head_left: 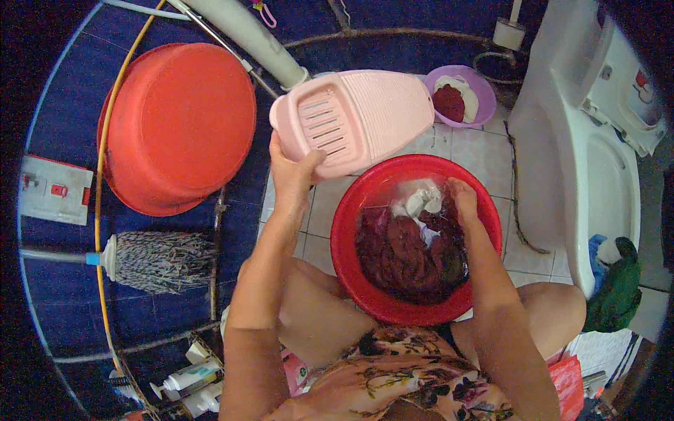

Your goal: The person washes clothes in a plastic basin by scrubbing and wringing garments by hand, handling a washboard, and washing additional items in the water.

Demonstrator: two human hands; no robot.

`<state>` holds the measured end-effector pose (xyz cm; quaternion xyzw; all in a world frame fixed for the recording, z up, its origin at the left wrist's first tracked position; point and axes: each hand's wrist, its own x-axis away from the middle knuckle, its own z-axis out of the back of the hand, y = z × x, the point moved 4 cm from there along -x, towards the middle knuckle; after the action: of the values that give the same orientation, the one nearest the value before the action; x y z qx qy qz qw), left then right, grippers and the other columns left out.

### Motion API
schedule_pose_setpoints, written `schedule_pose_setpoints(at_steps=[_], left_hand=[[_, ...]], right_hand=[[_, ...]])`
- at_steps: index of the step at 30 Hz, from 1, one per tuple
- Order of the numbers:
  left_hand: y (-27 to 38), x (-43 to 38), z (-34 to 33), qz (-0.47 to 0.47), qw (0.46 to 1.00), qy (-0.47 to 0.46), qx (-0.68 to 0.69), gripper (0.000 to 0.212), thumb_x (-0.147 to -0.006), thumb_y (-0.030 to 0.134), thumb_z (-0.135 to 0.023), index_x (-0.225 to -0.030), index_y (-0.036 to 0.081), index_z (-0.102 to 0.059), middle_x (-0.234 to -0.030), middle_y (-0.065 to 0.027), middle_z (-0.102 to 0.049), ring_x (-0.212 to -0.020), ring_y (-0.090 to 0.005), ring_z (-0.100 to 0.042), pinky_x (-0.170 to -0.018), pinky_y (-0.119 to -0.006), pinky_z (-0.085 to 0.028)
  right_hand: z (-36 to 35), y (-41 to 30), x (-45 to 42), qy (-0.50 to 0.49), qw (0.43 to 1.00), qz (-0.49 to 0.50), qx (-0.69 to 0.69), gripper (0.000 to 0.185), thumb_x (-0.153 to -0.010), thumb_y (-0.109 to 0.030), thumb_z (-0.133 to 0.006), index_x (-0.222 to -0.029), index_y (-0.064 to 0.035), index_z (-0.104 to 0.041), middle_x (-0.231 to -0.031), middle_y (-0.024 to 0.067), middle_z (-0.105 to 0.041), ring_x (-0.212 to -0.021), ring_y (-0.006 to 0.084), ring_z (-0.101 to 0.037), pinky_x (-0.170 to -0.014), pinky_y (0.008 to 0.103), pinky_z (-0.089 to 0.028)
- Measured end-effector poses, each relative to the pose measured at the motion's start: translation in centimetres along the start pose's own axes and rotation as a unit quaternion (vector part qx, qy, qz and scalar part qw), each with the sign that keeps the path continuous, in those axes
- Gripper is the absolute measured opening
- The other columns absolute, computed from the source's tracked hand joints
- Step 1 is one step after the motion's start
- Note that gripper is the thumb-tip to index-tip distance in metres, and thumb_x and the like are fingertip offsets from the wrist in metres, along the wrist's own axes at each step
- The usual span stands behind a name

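Note:
My left hand (295,166) grips the slotted end of a pink plastic washboard (395,113), which is held up tilted beyond the red basin. The thumb lies on its slotted tray. A red plastic basin (345,210) stands between my knees, holding dark maroon cloth (410,252) in water and a white cloth (421,200). My right hand (461,192) is at the basin's inner right side, beside the wet cloth; its fingertips are partly hidden, so whether it holds anything does not show.
A purple basin (489,108) with white and maroon cloth stands beyond the washboard. At left are an upturned orange-red tub (195,126), a mop head (163,262) and a yellow hose (103,210). A white toilet (579,210) stands right, green cloth (618,294) near it. Pump bottles (192,376) sit lower left.

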<state>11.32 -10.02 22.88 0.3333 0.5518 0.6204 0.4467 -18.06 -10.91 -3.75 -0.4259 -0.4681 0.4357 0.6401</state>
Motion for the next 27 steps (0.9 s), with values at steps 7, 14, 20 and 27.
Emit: schedule_pose_setpoints(at_steps=[7,14,20,27], left_hand=[[-3.2,-1.1,-0.4,0.075,0.996,-0.035,0.015,0.073,-0.060,0.004,-0.061,-0.123,0.004,-0.025,-0.102,-0.0126,-0.049,-0.080,-0.0202,-0.055,-0.051,-0.027,-0.048],[-8.6,-1.7,-1.3,0.163,0.986,-0.005,0.041,0.067,-0.060,0.006,-0.062,-0.118,-0.001,-0.029,-0.106,-0.0143,-0.046,-0.095,-0.0220,-0.049,-0.075,-0.030,-0.044],[-6.8,-0.8,-3.1,0.204,0.973,-0.034,0.104,0.058,-0.060,0.005,-0.060,-0.112,-0.001,-0.036,-0.101,-0.0128,-0.049,-0.089,-0.0216,-0.052,-0.075,-0.030,-0.044],[-5.1,-0.1,-5.2,0.171,0.947,-0.140,0.235,0.052,-0.060,0.004,-0.059,-0.108,-0.003,-0.039,-0.098,-0.0143,-0.051,-0.087,-0.0217,-0.054,-0.074,-0.030,-0.045]], right_hand=[[-2.5,3.6,2.1,0.101,0.883,-0.210,-0.407,0.026,-0.078,-0.015,-0.048,-0.096,0.0022,-0.055,-0.094,0.0104,-0.058,-0.088,0.0213,-0.054,-0.081,0.0331,-0.042],[-3.9,-5.3,1.7,0.059,0.722,-0.293,-0.624,0.033,-0.084,-0.017,-0.042,-0.107,0.0064,-0.046,-0.110,0.0184,-0.049,-0.098,0.0288,-0.050,-0.087,0.0335,-0.040],[-8.3,-24.7,0.2,-0.327,0.905,0.021,-0.270,0.035,-0.082,-0.014,-0.046,-0.111,0.0051,-0.046,-0.115,0.0161,-0.047,-0.101,0.0252,-0.049,-0.087,0.0312,-0.039],[-5.6,-26.1,-4.3,-0.206,0.881,0.293,0.309,0.045,-0.072,-0.020,-0.059,-0.114,-0.0078,-0.049,-0.114,0.0132,-0.048,-0.102,0.0225,-0.047,-0.086,0.0302,-0.037]])
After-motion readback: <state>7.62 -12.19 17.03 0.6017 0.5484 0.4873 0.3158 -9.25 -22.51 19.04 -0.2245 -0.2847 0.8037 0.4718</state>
